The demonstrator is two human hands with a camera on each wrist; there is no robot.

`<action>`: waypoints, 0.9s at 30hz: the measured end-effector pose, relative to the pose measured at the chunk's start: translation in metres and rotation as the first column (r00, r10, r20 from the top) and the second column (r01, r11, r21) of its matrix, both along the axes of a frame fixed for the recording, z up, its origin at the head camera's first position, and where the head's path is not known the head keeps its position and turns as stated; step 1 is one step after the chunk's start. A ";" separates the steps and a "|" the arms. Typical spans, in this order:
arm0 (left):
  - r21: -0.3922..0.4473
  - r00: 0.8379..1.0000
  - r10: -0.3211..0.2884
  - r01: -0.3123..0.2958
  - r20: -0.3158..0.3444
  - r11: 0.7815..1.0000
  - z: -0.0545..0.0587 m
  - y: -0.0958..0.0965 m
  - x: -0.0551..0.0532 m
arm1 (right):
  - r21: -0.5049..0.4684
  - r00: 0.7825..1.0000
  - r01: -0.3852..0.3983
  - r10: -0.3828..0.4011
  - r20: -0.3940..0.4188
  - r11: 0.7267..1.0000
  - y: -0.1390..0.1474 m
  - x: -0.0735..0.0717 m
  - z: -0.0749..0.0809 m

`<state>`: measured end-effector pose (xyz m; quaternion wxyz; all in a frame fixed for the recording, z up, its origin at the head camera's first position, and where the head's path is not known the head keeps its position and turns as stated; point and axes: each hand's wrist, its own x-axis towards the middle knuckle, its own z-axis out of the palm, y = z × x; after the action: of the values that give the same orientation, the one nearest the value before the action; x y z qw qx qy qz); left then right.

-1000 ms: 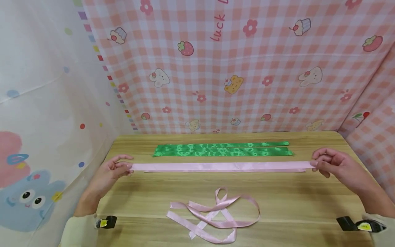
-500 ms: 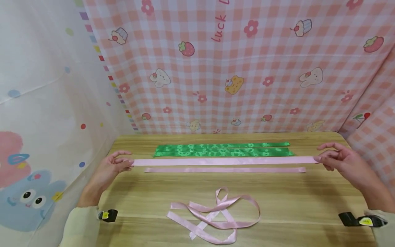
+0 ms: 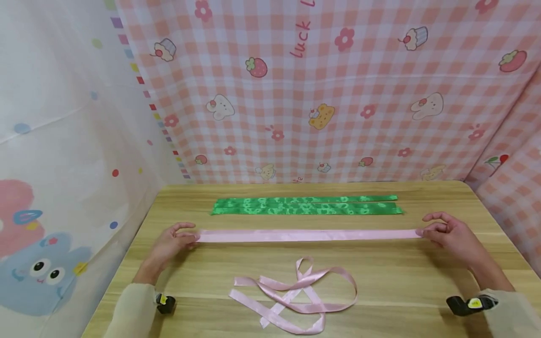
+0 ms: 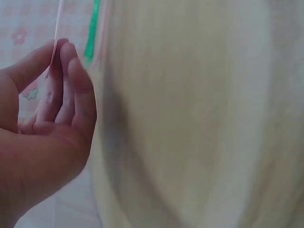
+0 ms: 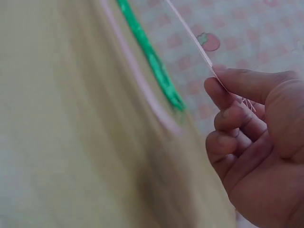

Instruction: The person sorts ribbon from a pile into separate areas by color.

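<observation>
Across the table (image 3: 405, 277), one pink ribbon (image 3: 308, 235), held flat and taut above the surface, its full span stretched between two grips. Left end: pinched between thumb and fingers of the left hand (image 3: 172, 240). Right end: pinched likewise by the right hand (image 3: 454, 237), with frayed threads (image 5: 249, 103) exposed just past the grip. Below its level, a second pink strip (image 5: 136, 76) is laid on the table, beside green strips (image 3: 359, 208). Nearer the camera, a looped ribbon (image 3: 305, 281) is spread loosely.
</observation>
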<state>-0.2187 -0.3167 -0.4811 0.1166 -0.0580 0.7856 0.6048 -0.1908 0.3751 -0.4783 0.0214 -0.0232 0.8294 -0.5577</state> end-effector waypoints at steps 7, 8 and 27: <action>-0.133 0.988 0.145 -0.136 0.058 0.982 -0.009 0.007 -0.003 | -0.038 0.996 0.056 -0.053 0.069 0.998 0.000 0.004 -0.019; -0.142 0.985 0.158 -0.148 0.067 0.979 -0.010 0.007 -0.003 | -0.047 0.996 0.060 -0.057 0.072 0.997 0.000 0.003 -0.022; -0.131 0.969 0.224 -0.210 0.105 0.969 -0.016 0.008 -0.008 | 0.082 0.983 0.175 -0.179 0.037 0.981 -0.006 0.003 -0.039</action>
<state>-0.2262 -0.3091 -0.4967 0.0924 -0.1864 0.8008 0.5616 -0.1879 0.3694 -0.5173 -0.0091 0.0639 0.8488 -0.5247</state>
